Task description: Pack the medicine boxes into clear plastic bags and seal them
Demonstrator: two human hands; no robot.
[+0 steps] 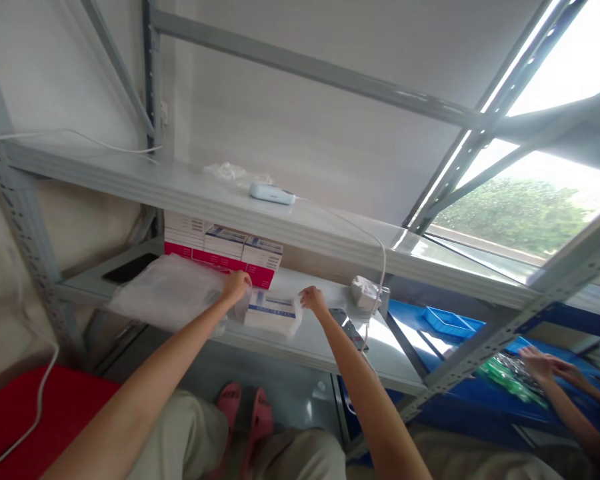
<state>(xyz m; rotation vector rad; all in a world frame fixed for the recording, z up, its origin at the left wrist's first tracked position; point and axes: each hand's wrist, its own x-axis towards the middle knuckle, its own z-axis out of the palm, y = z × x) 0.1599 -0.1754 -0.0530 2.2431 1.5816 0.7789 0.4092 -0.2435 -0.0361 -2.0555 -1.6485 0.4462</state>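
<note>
Head view: wrapped box (pixel 271 314) between both hands, grey shelf (pixel 310 341).

1. Gray lower shelf (pixel 313 340): dark flat object (pixel 130 268) left; clear plastic bags (pixel 165 290) beside it; red-and-white boxes (pixel 223 257) behind, far side; bagged box (pixel 271 313) near the middle; phone (pixel 349 328) and wrapped packet (pixel 366 293) right.
2. Upper shelf (pixel 180 180): crumpled plastic (pixel 233 173), white device (pixel 271 193).
</note>
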